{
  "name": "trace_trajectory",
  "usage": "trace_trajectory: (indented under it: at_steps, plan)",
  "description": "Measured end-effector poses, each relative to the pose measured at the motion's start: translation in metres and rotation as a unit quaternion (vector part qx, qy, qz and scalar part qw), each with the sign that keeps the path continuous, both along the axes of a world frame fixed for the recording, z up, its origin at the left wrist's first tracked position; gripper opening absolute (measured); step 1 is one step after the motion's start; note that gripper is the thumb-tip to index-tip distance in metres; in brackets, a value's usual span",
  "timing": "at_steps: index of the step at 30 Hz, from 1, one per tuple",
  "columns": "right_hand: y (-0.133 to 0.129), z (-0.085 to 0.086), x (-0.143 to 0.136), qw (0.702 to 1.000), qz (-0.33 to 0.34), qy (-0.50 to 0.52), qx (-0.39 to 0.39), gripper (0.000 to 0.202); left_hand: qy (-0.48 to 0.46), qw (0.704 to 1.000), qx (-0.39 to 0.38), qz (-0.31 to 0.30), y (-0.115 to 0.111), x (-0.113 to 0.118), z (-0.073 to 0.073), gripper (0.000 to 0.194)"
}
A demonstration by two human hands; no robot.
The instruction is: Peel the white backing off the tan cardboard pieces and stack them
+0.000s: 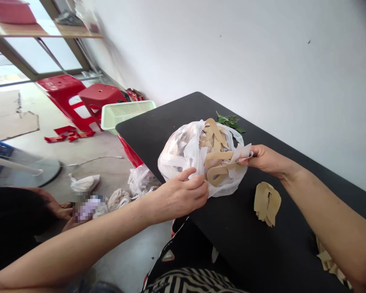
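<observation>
Table point(228, 244): black top, rounded corners, set beside a white wall point(293, 89).
Near pile point(331, 264): tan pieces, partly hidden from view.
Left hand point(189, 193): fingers curled at the near edge of the plastic bag point(178, 150); cannot tell whether they grip it.
Tan stack point(266, 203): lies on the table, apart from the bag.
Right hand point(256, 156): thumb and fingers closed, pinching a pale piece point(243, 151) at the bag's right side.
Bag: white, mouth open, on the table between the hands, filled with tan cutouts point(215, 134).
Green leaves point(230, 121): just beyond the bag.
Basket point(128, 112): pale green, past the table's far-left end.
Red stools point(61, 83): farther left.
</observation>
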State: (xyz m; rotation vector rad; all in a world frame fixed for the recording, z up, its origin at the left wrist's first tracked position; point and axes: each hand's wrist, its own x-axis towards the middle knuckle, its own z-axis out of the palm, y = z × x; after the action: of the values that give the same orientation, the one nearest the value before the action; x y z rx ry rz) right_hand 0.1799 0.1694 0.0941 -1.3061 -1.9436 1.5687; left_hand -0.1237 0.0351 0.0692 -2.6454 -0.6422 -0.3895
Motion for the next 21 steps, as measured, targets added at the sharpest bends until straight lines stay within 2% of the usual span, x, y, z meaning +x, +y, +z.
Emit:
trace_trajectory:
  at_steps: [4, 9, 13, 15, 17, 18, 21]
  plan:
    - [0.003, 0.008, 0.002, 0.999, -0.026, -0.019, 0.025, 0.039, 0.003, 1.0, -0.01, 0.01, -0.003, 0.002, -0.003, 0.024]
    - [0.005, 0.029, 0.016, 0.995, -0.087, -0.007, 0.054, 0.038, -0.034, 0.998, -0.047, 0.022, -0.003, 0.005, -0.005, 0.021]
    - [-0.001, 0.046, 0.034, 0.991, -0.122, 0.024, 0.056, 0.036, -0.074, 0.987, -0.138, 0.025, -0.008, 0.008, 0.005, 0.03]
    - [-0.011, 0.053, 0.043, 0.987, -0.145, 0.037, 0.057, 0.037, -0.147, 0.968, -0.199, 0.028, -0.017, 0.01, 0.008, 0.038]
    - [-0.026, 0.06, 0.053, 0.985, -0.16, 0.043, 0.048, 0.036, -0.288, 0.922, -0.257, 0.035, -0.026, 0.016, 0.007, 0.042]
    - [-0.035, 0.063, 0.058, 0.985, -0.161, 0.045, 0.043, 0.035, -0.373, 0.881, -0.288, 0.036, -0.03, 0.02, 0.005, 0.044]
    - [-0.068, 0.069, 0.068, 0.988, -0.143, 0.042, 0.049, 0.036, -0.566, 0.714, -0.411, 0.012, -0.035, 0.042, 0.001, 0.056]
